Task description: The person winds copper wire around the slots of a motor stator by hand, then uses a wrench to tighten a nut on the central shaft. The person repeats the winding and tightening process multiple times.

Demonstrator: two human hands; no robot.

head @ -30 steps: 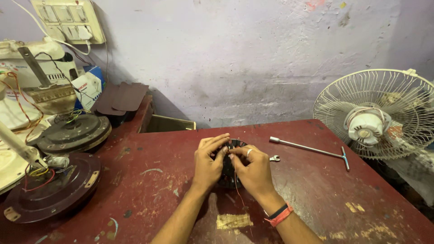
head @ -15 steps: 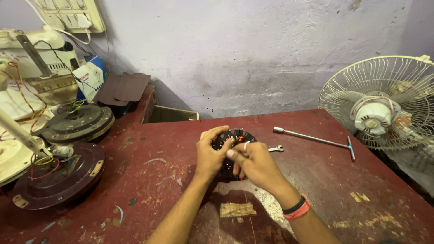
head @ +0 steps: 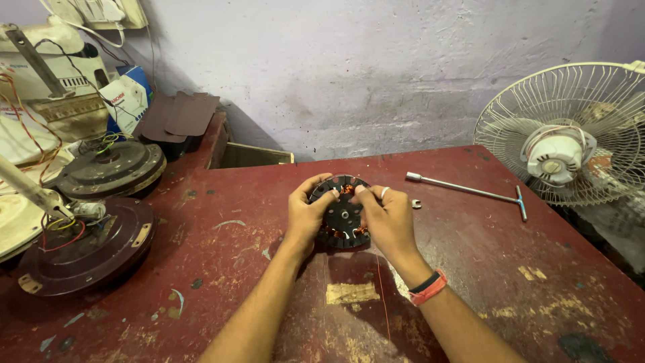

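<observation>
At frame centre, a round black copper-wound stator (head: 341, 214) is gripped by the left hand (head: 306, 214) and right hand (head: 388, 218), steadied against the worn red surface (head: 228, 269).

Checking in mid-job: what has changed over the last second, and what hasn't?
Little changed. Both hands, left and right, keep hold of the round stator on the red table; the fingers shifted slightly along its copper windings. Otherwise only the camera's view moved a bit. The T-handle wrench, table fan and ceiling fan motors stayed where they were.
</observation>
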